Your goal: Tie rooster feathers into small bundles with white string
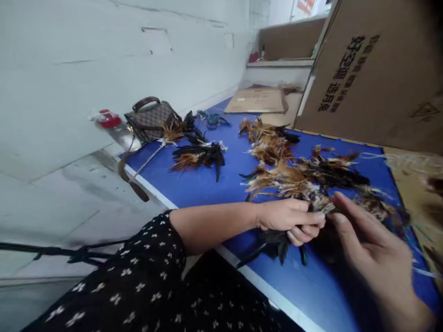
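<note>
My left hand [294,219] is closed around a bunch of feathers, its pale quill ends poking out past the fingertips to the right. Dark feathers [277,246] from beneath that hand hang toward the table's front edge. My right hand [377,258], slightly blurred, has its thumb and forefinger apart close to those quill ends; whether they touch is unclear. Just beyond both hands lies a pile of brown and golden feathers [277,177], with black-brown feathers [332,170] to its right.
On the blue tabletop [238,159], a black-and-orange feather bunch [200,154] lies left. Behind it stand a checked handbag [152,120] and a red-capped bottle [110,122] by the wall. A large cardboard sheet [374,74] rises at the right; flat cardboard [256,100] lies at the back.
</note>
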`<state>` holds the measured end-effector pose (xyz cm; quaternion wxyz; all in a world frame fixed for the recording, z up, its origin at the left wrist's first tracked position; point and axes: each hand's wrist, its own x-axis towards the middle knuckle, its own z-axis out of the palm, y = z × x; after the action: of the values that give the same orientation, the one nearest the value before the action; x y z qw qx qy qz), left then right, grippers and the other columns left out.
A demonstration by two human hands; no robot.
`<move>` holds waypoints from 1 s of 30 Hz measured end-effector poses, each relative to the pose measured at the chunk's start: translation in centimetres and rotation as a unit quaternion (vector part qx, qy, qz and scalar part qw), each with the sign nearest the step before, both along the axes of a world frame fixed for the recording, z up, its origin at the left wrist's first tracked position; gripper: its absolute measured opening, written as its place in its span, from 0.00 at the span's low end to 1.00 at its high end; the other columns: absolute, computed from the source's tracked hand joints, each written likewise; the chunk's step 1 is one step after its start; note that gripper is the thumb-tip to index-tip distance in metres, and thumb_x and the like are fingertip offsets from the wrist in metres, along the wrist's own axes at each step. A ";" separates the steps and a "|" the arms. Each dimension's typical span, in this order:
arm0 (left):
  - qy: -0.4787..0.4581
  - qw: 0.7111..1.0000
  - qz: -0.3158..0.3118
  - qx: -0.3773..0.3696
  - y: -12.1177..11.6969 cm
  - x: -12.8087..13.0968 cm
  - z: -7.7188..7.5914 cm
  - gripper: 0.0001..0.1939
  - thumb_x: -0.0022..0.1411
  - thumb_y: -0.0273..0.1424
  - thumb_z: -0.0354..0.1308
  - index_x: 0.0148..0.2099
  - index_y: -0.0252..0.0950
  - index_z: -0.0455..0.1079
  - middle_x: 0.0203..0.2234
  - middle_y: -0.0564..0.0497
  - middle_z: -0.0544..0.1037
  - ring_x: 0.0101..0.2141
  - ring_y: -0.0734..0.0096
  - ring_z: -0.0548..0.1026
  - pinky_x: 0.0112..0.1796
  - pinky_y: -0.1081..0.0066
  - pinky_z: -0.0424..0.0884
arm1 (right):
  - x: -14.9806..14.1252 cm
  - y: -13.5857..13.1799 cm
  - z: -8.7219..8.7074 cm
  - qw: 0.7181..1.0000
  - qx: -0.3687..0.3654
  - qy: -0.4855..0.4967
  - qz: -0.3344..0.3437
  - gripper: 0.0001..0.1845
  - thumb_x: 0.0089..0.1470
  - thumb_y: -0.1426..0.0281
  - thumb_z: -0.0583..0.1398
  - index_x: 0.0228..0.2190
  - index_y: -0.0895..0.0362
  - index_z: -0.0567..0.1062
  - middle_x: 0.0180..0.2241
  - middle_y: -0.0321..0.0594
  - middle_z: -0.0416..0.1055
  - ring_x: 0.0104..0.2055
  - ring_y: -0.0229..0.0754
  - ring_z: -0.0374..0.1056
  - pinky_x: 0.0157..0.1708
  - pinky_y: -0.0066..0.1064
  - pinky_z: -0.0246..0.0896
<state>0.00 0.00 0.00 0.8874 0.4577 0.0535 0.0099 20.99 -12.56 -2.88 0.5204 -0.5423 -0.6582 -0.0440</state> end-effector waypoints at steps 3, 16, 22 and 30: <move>0.018 1.000 -0.021 0.001 -0.3 -0.4 0.2 0.36 0.60 0.54 0.88 0.40 0.40 0.65 0.28 0.62 0.62 0.22 0.85 0.57 0.22 0.83 0.60 | -0.4 0.1 0.2 1.000 -0.016 -0.011 0.016 0.23 0.79 0.66 0.70 0.70 0.44 0.87 0.64 0.39 0.88 0.59 0.46 0.90 0.68 0.34 0.84; 0.033 0.994 -0.095 0.046 0.5 -0.1 -0.5 0.32 0.61 0.53 0.87 0.38 0.40 0.70 0.28 0.60 0.64 0.23 0.78 0.63 0.24 0.65 0.84 | -0.1 -0.6 0.7 0.991 -0.101 0.031 0.085 0.20 0.80 0.58 0.69 0.67 0.44 0.89 0.64 0.41 0.88 0.62 0.53 0.89 0.70 0.46 0.85; 0.053 0.993 -0.100 0.018 0.2 -0.1 -0.5 0.32 0.60 0.51 0.88 0.38 0.39 0.70 0.27 0.60 0.63 0.22 0.80 0.59 0.19 0.79 0.62 | -0.5 -0.5 1.5 0.978 -0.152 0.087 0.116 0.14 0.80 0.54 0.69 0.57 0.40 0.94 0.58 0.38 0.91 0.59 0.51 0.90 0.67 0.42 0.86; 0.072 0.997 -0.009 0.009 -0.5 -0.6 1.2 0.26 0.74 0.57 0.75 0.49 0.42 0.72 0.29 0.60 0.61 0.21 0.80 0.54 0.21 0.81 0.52 | -0.5 -0.5 0.5 0.984 -0.132 0.123 0.007 0.20 0.76 0.50 0.72 0.59 0.45 0.94 0.55 0.38 0.92 0.51 0.45 0.92 0.64 0.32 0.84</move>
<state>-0.58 -0.55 1.23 0.8773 0.4654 0.1131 -0.0304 20.53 -13.10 -2.39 0.5219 -0.6024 -0.5930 0.1141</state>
